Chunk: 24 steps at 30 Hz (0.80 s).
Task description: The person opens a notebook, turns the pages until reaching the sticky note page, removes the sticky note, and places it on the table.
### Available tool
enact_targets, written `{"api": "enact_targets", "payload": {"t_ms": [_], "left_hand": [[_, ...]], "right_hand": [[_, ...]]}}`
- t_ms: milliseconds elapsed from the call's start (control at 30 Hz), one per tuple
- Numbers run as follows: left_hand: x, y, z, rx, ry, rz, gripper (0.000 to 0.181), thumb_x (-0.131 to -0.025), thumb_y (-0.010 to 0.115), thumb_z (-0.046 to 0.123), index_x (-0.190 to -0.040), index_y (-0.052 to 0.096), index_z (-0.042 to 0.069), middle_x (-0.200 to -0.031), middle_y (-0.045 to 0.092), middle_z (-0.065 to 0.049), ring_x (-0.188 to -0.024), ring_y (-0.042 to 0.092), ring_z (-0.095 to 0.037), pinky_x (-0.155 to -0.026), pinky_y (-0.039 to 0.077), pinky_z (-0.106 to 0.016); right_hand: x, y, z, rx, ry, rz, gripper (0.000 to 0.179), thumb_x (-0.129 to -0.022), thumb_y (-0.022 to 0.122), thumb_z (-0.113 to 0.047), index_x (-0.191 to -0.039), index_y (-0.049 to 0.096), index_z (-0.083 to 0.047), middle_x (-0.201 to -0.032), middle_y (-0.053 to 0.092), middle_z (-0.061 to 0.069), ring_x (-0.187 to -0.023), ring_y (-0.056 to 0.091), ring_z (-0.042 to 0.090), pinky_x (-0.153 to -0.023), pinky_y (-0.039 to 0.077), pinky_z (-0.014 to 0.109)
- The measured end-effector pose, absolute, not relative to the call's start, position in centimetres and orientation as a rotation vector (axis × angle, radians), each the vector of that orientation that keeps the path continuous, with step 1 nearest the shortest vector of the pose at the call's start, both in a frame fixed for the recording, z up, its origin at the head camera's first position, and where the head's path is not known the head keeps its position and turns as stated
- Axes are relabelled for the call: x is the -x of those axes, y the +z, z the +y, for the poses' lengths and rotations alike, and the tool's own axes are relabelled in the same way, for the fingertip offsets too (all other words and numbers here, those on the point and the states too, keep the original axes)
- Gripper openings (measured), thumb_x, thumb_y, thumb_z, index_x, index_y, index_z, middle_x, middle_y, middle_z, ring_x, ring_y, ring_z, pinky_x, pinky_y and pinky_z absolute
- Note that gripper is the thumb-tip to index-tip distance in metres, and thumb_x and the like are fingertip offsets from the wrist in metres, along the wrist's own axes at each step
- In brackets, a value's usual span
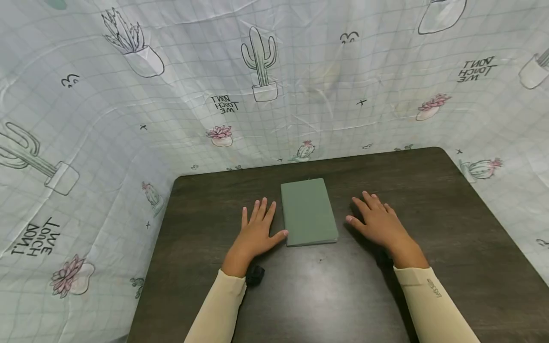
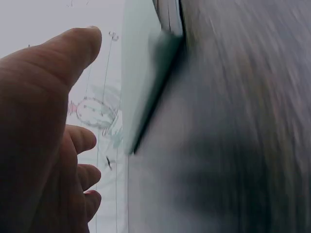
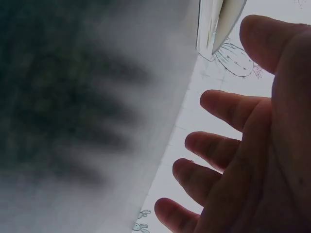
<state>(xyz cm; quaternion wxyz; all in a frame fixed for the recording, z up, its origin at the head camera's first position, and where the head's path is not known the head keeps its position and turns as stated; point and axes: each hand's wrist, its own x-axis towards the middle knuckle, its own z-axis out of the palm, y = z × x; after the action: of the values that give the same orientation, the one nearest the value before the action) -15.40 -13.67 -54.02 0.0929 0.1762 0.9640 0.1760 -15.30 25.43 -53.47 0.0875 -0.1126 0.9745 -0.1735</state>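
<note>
A green notebook (image 1: 310, 212) lies closed on the dark wooden table, between the two hands. Just left of it is the left hand (image 1: 256, 234), fingers spread, its thumb tip close to the cover's lower left edge; whether it touches, I cannot tell. The right hand (image 1: 381, 227) hovers to the right of the notebook, a gap apart, with fingers extended and a shadow below. In the left wrist view, the notebook (image 2: 141, 73) shows its cover and page edges beyond the thumb. Part of the notebook (image 3: 214, 24) also appears at the top of the right wrist view. Neither hand holds anything.
The dark table (image 1: 206, 209) has rounded far corners. A pale curtain (image 1: 180, 85) printed with cacti and lettering surrounds it at the back and sides. A small black device (image 1: 255, 275) sits at the left wrist, and a light glare marks the table's near middle.
</note>
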Motion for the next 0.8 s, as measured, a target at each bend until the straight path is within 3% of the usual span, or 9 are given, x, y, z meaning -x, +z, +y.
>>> {"api": "enact_targets", "payload": {"t_ms": [800], "left_hand": [[14.8,-54.6,-7.5,-0.786,0.287,2.783,0.116,-0.093,0.06,0.084,-0.176,0.004,0.025,-0.182,-0.005,-0.007,-0.169,-0.005,-0.028,-0.132,-0.007,-0.062]], "right_hand": [[13.2,-54.6,25.5,0.342,-0.47,2.899,0.083,-0.111,0.05,-0.062,-0.169,0.034,-0.006,-0.177,0.016,0.028,-0.162,0.014,0.053,-0.124,0.015,0.077]]}}
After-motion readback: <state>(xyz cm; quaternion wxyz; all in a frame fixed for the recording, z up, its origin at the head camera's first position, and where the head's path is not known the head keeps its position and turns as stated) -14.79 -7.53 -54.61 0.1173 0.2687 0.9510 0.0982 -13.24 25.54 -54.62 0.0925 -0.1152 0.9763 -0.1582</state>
